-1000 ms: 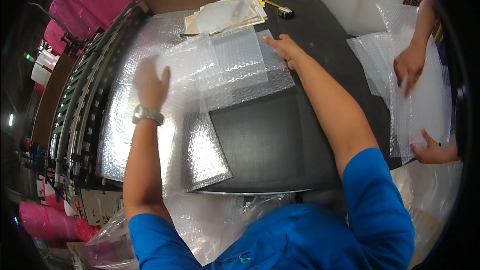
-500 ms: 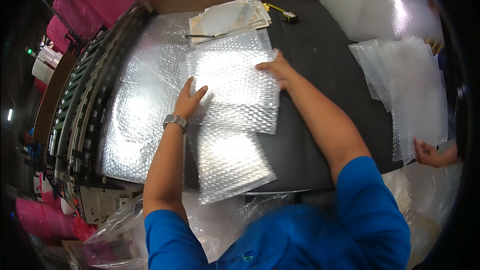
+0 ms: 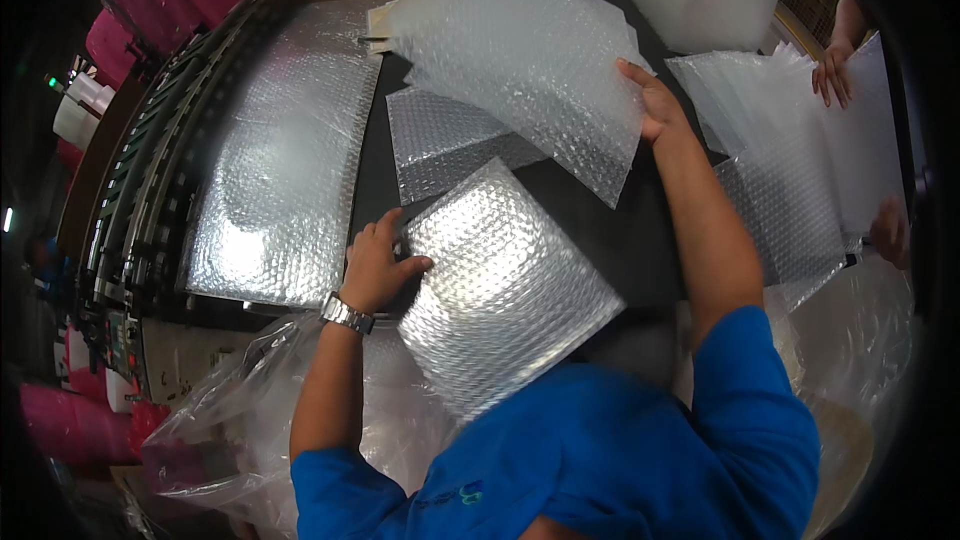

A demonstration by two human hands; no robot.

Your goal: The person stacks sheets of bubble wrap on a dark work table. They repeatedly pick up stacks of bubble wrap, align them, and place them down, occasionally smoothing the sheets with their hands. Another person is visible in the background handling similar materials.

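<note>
The near sheet of bubble wrap lies at a slant in front of me, its lowest corner coming down to my shirt. My left hand grips it by the left edge, thumb flat on the face and fingers out past the rim; pinching only the edge, I judge, leaves most of the sheet unpressed.

Farther off are the upper sheets, overlapping and fanned out of line. My right hand is curled at their right edge, a finger laid on top; the underside is hidden, but it looks like a pinch, probably so that the loose layers stay together. Holding the two lots well apart seems to stop their slick faces from sliding over each other.

Beneath the upper sheets, the low sheet rests on the dark worktop. Beyond them some papers peek out, mostly covered.

To my left, the wide sheet lies lengthwise beside the rollers, perhaps because its long shape suits that side. To my right, a co-worker's hand rests fingers-down on the side pile, as if steadying it.
</note>
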